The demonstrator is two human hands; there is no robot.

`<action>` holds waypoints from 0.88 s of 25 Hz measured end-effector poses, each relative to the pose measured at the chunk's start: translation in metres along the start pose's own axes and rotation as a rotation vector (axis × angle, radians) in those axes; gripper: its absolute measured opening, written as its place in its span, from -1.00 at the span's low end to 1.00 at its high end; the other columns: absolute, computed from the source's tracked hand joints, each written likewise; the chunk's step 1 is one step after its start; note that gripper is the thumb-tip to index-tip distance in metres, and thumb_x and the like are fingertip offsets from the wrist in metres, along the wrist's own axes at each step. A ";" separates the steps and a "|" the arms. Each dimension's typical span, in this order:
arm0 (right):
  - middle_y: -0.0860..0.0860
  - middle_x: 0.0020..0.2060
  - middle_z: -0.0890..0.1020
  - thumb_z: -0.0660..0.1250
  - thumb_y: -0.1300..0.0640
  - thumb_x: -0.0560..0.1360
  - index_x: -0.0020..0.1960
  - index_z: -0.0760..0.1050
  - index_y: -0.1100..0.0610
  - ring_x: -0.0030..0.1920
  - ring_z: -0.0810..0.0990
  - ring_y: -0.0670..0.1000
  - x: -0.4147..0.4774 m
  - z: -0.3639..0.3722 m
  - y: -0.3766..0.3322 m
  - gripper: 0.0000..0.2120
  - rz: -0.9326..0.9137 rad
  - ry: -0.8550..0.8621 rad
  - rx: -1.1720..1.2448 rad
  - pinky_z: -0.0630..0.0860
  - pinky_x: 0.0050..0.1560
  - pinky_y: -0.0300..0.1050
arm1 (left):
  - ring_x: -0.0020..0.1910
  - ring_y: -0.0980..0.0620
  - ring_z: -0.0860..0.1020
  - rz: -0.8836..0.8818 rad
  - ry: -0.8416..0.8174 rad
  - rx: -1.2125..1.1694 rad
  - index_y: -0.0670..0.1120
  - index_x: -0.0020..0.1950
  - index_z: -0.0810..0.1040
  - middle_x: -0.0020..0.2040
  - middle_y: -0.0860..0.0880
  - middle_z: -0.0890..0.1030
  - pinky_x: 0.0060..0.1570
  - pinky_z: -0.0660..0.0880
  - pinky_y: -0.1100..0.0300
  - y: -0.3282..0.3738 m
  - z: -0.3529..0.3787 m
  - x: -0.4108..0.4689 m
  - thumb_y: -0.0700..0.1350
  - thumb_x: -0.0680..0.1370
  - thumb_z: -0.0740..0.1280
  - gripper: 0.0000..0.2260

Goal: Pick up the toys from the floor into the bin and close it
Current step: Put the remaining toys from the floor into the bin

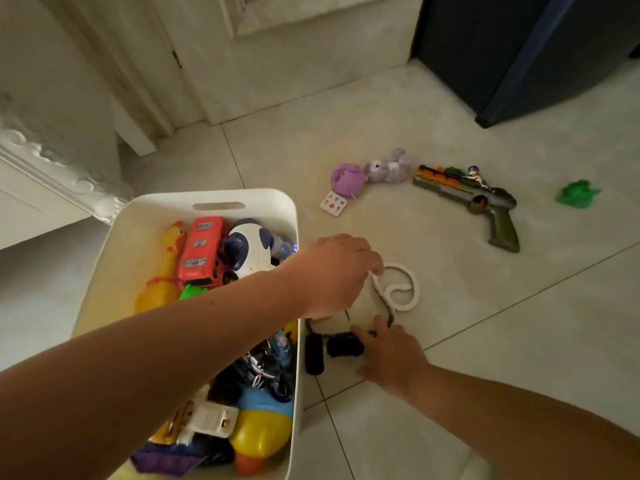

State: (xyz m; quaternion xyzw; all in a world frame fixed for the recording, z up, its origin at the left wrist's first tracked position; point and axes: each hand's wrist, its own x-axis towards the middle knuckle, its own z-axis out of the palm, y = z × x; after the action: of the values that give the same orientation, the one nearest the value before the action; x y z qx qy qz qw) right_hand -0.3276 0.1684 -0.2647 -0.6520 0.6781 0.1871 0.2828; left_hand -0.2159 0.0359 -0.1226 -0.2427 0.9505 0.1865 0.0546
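The toy snake (415, 287), coiled on the floor just beside the bin (263, 199), looks light, rubbery and floppy, so the left hand (337, 271) pinches its mid-body in a curled grip, while the right hand (389, 355) touches a black toy (344, 346) with straight fingers.

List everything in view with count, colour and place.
bin: one, white, full of toys
bus: one, red, in bin
chicken: one, yellow, in bin
plush toys: two, purple, floor beyond bin
card: one, white, by plush toys
gun: one, olive and orange, floor right
green toy: one, far right
snake: one, white and black, floor beside bin
black toys: two, beside bin
left hand: one, pinches snake
right hand: one, touches black toy
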 end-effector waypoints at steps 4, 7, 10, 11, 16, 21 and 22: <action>0.11 0.43 0.07 0.27 -0.15 0.50 0.51 0.00 -0.18 0.17 0.41 0.19 0.009 0.012 -0.001 -0.32 0.046 0.051 0.122 0.50 0.04 -0.02 | 0.23 0.01 0.44 -0.020 -0.094 0.004 0.09 0.29 0.45 0.25 0.05 0.48 0.22 0.41 0.03 -0.002 0.009 0.012 -0.12 0.59 0.14 -0.69; 0.08 0.34 0.18 0.28 -0.01 0.53 0.43 0.18 -0.11 0.15 0.42 0.15 0.015 0.011 -0.009 -0.49 0.017 0.149 0.205 0.54 -0.02 -0.04 | 0.23 0.02 0.44 -0.029 -0.087 -0.004 0.09 0.29 0.45 0.25 0.05 0.48 0.21 0.42 0.04 -0.005 0.009 0.013 -0.13 0.59 0.13 -0.70; 0.06 0.20 0.31 0.22 0.23 0.54 0.29 0.36 -0.01 0.07 0.44 0.10 0.019 0.011 -0.015 -0.65 -0.016 0.235 0.305 0.55 -0.06 -0.07 | 0.22 0.03 0.45 -0.050 -0.078 -0.025 0.09 0.28 0.46 0.24 0.06 0.49 0.18 0.43 0.05 -0.009 0.008 0.009 -0.13 0.59 0.13 -0.70; 0.04 0.15 0.34 0.21 0.24 0.53 0.27 0.40 -0.01 0.04 0.46 0.09 0.020 0.008 -0.015 -0.66 -0.024 0.270 0.375 0.56 -0.05 -0.08 | 0.21 0.02 0.46 -0.058 -0.075 -0.020 0.09 0.28 0.46 0.23 0.06 0.49 0.18 0.44 0.04 -0.010 0.007 0.006 -0.13 0.59 0.14 -0.70; 0.03 0.14 0.43 0.32 0.22 0.46 0.28 0.46 0.06 -0.01 0.56 0.05 0.029 -0.005 -0.029 -0.62 -0.251 0.196 0.687 0.52 -0.05 -0.16 | 0.19 0.02 0.46 -0.063 -0.021 -0.019 0.08 0.27 0.48 0.22 0.07 0.52 0.16 0.44 0.03 -0.017 0.003 -0.007 -0.15 0.58 0.15 -0.70; 0.10 0.23 0.36 0.28 0.17 0.50 0.42 0.28 0.09 0.14 0.44 0.12 0.034 0.015 -0.069 -0.50 -0.066 0.019 0.708 0.45 0.10 -0.13 | 0.12 -0.01 0.50 -0.020 0.082 -0.082 0.03 0.23 0.54 0.15 0.04 0.57 0.11 0.45 0.06 -0.018 -0.003 -0.017 -0.22 0.55 0.17 -0.68; 0.09 0.28 0.35 0.26 0.16 0.51 0.44 0.22 0.10 0.17 0.37 0.10 0.034 0.020 -0.076 -0.48 -0.041 0.002 0.666 0.39 0.11 -0.18 | 0.13 0.00 0.50 -0.022 0.095 -0.088 0.03 0.22 0.54 0.15 0.03 0.57 0.10 0.44 0.09 -0.020 -0.002 -0.019 -0.23 0.55 0.17 -0.67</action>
State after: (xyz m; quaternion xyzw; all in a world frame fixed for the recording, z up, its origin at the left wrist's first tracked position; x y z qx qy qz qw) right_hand -0.2490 0.1481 -0.2928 -0.5375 0.6891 -0.0514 0.4833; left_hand -0.1902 0.0272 -0.1232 -0.2640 0.9401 0.2159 0.0008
